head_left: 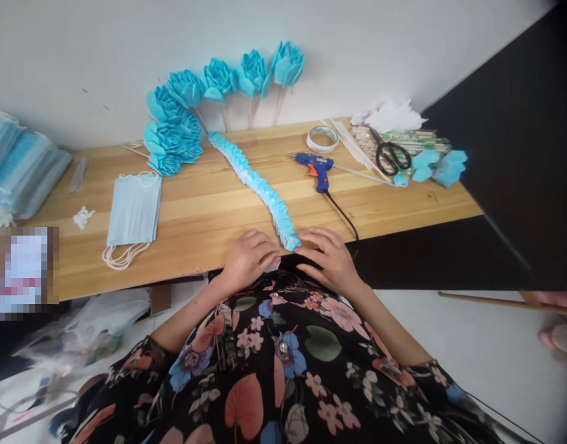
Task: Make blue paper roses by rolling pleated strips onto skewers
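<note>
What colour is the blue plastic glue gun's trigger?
The trigger is orange, seen in the head view.

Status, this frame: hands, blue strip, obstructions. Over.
Left hand, right hand flanking near end of blue strip; contact unclear. Strip stretched across table. Glue gun apart, to its right.

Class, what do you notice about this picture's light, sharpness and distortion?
All in the head view: light on the wooden table is soft; the blue pleated strip is sharp enough to show folds; a pixelated patch hides detail at the left edge; outer areas look stretched.
</note>
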A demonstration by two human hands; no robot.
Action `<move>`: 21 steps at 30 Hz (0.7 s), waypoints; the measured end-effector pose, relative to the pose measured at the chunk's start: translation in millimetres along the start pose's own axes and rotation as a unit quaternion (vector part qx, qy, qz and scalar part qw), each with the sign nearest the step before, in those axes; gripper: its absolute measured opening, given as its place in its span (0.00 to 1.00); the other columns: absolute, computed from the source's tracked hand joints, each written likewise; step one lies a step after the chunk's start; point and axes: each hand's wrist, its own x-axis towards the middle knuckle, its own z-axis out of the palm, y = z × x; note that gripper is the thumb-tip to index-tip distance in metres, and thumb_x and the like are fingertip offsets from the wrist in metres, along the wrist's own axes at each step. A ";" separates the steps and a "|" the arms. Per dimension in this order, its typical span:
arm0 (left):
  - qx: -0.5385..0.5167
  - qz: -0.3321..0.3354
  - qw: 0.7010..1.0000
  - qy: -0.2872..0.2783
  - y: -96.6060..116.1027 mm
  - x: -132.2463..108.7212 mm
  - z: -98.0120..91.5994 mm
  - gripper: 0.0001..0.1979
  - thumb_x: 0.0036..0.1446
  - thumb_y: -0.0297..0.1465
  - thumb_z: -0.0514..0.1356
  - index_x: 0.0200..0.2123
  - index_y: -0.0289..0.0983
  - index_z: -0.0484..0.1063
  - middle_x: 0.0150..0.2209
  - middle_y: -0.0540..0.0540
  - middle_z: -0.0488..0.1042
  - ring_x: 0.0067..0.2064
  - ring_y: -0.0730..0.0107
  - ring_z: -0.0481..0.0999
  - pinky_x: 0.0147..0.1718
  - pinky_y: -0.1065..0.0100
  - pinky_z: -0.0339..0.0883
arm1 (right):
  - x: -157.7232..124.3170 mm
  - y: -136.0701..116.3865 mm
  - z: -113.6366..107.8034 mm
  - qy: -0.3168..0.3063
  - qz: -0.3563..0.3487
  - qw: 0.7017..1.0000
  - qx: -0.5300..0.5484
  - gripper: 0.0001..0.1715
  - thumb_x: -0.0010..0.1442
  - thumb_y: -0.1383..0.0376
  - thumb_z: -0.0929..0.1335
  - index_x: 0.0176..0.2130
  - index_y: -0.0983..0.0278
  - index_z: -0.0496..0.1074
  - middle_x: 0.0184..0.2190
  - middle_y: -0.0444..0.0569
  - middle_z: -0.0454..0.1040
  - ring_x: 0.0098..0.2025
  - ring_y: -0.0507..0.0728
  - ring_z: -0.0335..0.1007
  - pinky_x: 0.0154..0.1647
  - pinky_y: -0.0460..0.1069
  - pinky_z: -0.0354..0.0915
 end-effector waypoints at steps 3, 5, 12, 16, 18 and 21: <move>0.035 0.031 0.998 -0.031 -0.3 -0.6 -0.5 0.10 0.69 0.31 0.57 0.40 0.37 0.79 0.33 0.44 0.78 0.35 0.67 0.71 0.35 0.65 0.62 | -0.4 0.2 1.7 0.001 0.000 1.000 -0.005 0.13 0.62 0.60 0.73 0.47 0.60 0.79 0.52 0.56 0.77 0.59 0.66 0.68 0.59 0.63 0.68; 0.051 0.039 0.997 -0.045 0.5 1.3 -0.6 0.11 0.70 0.32 0.56 0.42 0.37 0.79 0.34 0.45 0.78 0.35 0.67 0.70 0.35 0.64 0.61 | 0.1 0.2 3.1 -0.001 0.002 1.000 -0.007 0.13 0.62 0.60 0.73 0.47 0.60 0.79 0.52 0.56 0.77 0.59 0.66 0.68 0.59 0.63 0.68; 0.100 0.030 0.988 -0.114 3.3 9.9 0.9 0.13 0.70 0.30 0.55 0.39 0.38 0.80 0.33 0.45 0.76 0.37 0.64 0.68 0.35 0.63 0.57 | 1.3 -1.2 1.3 -0.004 0.037 0.999 0.039 0.11 0.63 0.61 0.72 0.46 0.59 0.80 0.53 0.54 0.78 0.59 0.65 0.70 0.59 0.63 0.69; 0.087 0.024 0.989 -0.116 1.7 7.5 2.4 0.13 0.69 0.30 0.55 0.40 0.40 0.81 0.33 0.45 0.76 0.37 0.64 0.68 0.36 0.62 0.56 | -1.0 13.6 -25.1 0.120 0.181 0.974 0.069 0.10 0.67 0.62 0.67 0.43 0.58 0.79 0.49 0.52 0.80 0.54 0.62 0.75 0.59 0.62 0.68; 0.084 0.024 0.990 -0.110 0.7 5.6 3.2 0.12 0.69 0.30 0.55 0.39 0.39 0.81 0.33 0.45 0.76 0.37 0.64 0.67 0.36 0.62 0.55 | 1.6 29.5 -39.8 0.176 0.271 0.945 0.041 0.12 0.67 0.61 0.66 0.40 0.59 0.79 0.44 0.51 0.82 0.50 0.61 0.77 0.55 0.59 0.70; 0.086 0.028 0.991 -0.100 -0.5 3.7 3.6 0.12 0.69 0.31 0.56 0.39 0.39 0.80 0.32 0.45 0.76 0.36 0.64 0.67 0.35 0.62 0.54 | 19.0 59.5 -49.6 0.129 0.356 0.925 0.003 0.15 0.66 0.58 0.65 0.40 0.61 0.79 0.41 0.52 0.82 0.43 0.61 0.79 0.45 0.54 0.72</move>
